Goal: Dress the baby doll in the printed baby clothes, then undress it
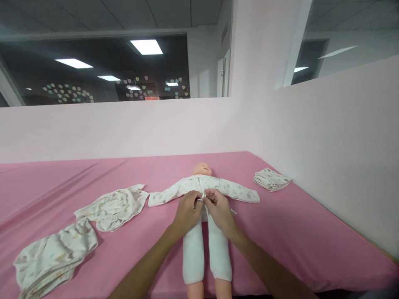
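A baby doll [202, 168] lies on its back with its head away from me and its bare feet end toward me. It wears a white printed long-sleeved baby top [238, 190], sleeves spread wide, and plain white leggings [193, 253]. Over the doll's waist, my left hand [189, 209] and my right hand [220, 209] meet with fingers closed. Both pinch a small white cloth tie [203, 196] at the front of the top. My fingers partly hide the tie and the top's lower front.
A pink sheet [280, 241] covers the table. Crumpled printed baby clothes [115, 207] lie to the left, with a folded printed garment [56, 257] nearer me. Another folded cloth [271, 179] lies at the right by the wall. Walls and windows border the back and right.
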A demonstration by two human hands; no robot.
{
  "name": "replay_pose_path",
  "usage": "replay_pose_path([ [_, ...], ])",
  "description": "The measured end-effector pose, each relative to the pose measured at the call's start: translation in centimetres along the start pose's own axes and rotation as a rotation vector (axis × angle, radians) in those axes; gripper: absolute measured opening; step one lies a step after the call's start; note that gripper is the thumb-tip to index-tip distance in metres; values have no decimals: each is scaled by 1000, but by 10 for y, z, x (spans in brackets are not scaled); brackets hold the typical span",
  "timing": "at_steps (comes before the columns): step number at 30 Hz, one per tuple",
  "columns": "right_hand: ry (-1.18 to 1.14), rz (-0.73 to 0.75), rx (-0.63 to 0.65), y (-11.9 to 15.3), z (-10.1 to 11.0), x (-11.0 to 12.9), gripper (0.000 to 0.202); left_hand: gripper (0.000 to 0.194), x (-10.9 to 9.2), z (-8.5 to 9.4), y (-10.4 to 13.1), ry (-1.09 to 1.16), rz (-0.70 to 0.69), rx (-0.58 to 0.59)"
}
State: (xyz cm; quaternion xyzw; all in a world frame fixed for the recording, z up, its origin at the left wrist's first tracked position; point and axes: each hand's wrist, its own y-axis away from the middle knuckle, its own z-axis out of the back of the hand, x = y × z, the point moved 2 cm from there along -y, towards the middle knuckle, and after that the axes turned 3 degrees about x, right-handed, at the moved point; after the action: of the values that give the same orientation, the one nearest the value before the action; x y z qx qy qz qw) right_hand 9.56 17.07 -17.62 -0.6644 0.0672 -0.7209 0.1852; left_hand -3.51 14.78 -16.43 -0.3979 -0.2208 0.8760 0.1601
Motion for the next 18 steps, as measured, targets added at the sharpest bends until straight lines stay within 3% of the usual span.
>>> replay_pose_path([
  [7,83,57,2,1,0,-1,21,22,1,1,-4,227,150,8],
  [18,249,219,-45,1,0,4,11,19,2,3,-6,324,175,-21],
])
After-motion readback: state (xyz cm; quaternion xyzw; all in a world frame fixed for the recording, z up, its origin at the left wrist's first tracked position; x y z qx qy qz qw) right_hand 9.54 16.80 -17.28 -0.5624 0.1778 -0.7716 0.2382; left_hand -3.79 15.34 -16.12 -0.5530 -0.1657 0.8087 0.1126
